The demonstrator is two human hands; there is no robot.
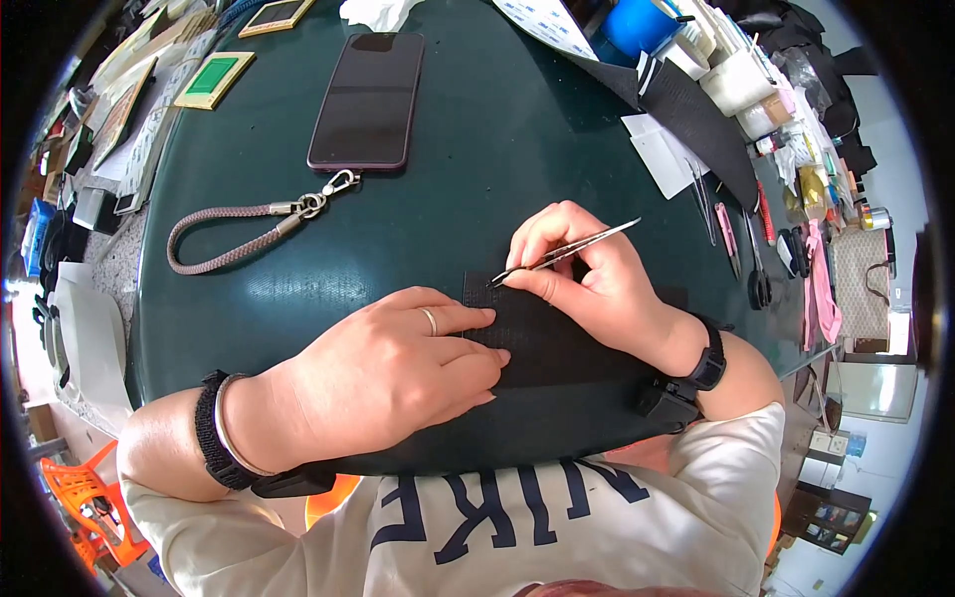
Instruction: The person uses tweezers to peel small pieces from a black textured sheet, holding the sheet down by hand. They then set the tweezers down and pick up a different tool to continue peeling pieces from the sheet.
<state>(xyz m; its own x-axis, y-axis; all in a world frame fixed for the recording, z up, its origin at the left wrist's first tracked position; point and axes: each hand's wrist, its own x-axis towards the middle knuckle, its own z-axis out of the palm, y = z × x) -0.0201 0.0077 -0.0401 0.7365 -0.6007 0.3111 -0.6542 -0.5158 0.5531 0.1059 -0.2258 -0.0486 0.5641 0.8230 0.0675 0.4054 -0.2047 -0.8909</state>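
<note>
A dark flat sheet (pixel 557 353) lies on the green table in front of me, with rows of small marks or cuts near its left edge that are too fine to make out. My left hand (pixel 393 368) rests palm down, its extended fingertips pressing on the left part of the sheet. In my right hand (pixel 597 284) a pair of slim metal tweezers (pixel 597 239) is pinched between thumb and fingers. Their dark tip points down-left to the sheet's upper left corner, just beyond my left fingertips. Whether the tip grips a small piece cannot be seen.
A smartphone (pixel 368 99) with a braided wrist strap (pixel 234 237) lies beyond my left hand. At the right are scissors (pixel 758 274), a pink-handled tool (pixel 727 237), a white card (pixel 662 154) and a black strip (pixel 701 134). A green-centred square (pixel 214 78) lies far left.
</note>
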